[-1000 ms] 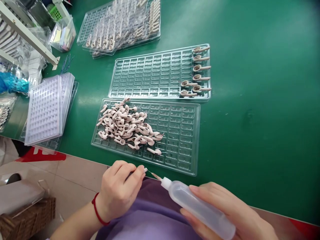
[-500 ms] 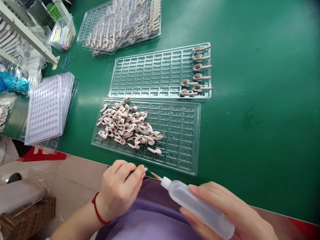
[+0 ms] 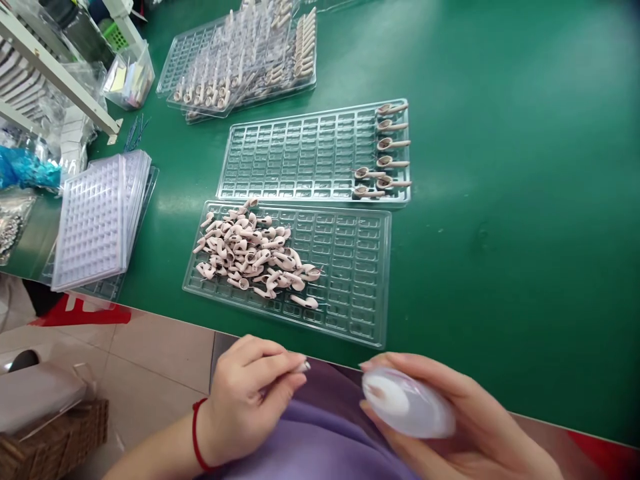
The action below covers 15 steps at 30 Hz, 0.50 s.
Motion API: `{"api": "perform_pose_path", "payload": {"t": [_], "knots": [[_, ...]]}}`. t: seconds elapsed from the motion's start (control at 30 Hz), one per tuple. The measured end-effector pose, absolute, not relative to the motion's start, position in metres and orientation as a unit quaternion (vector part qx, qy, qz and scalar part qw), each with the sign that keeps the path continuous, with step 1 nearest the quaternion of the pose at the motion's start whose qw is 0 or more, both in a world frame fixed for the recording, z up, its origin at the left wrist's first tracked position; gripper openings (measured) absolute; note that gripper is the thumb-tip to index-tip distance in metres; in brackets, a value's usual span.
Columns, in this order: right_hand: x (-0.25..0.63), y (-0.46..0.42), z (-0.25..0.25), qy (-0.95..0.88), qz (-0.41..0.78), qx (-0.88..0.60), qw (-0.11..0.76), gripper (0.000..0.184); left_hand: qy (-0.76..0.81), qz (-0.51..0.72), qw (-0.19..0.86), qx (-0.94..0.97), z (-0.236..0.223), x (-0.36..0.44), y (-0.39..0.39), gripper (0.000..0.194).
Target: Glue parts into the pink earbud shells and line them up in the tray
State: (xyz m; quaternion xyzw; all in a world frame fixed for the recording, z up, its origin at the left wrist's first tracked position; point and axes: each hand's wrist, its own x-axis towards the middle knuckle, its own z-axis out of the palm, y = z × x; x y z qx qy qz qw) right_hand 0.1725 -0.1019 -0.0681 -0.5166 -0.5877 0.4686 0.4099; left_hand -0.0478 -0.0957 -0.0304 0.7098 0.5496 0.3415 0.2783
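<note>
My left hand (image 3: 257, 393), with a red cord at the wrist, pinches a small pale earbud shell (image 3: 303, 367). Only its end shows past the fingertips. Across from it, my right hand (image 3: 465, 407) grips a translucent squeeze bottle (image 3: 425, 410), its white cap turned toward the camera and blurred. The bottle and the shell are apart. Beyond my hands, a heap of similar earbud shells (image 3: 250, 250) covers the left part of a clear plastic tray (image 3: 350, 327). A second clear tray (image 3: 295, 163) behind it carries several shells (image 3: 393, 143) laid in its right-end slots.
Stacked trays with more shells (image 3: 240, 67) stand at the back. White gridded trays (image 3: 93, 220) are piled at the left, near a clear bin (image 3: 130, 77) and a metal frame leg (image 3: 65, 77). The green table's front edge (image 3: 170, 321) runs just beyond my hands.
The bottle has drawn away from the shell and swung round, so its cap now faces the camera. My left hand has shifted slightly right and down, still pinching the shell.
</note>
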Motion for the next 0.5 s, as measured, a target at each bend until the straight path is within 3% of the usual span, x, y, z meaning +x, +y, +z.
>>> {"api": "perform_pose_path", "payload": {"t": [0.17,0.5], "knots": [[0.154,-0.096,-0.063,-0.586,0.502,-0.448,0.452,0.034,0.566,0.342,0.505,0.555,-0.027,-0.035,-0.106,0.013],[0.152,-0.093,-0.058,-0.541,0.543,-0.433,0.474,0.032,0.531,0.328,0.573,0.532,-0.025,-0.032,-0.109,0.016]]}}
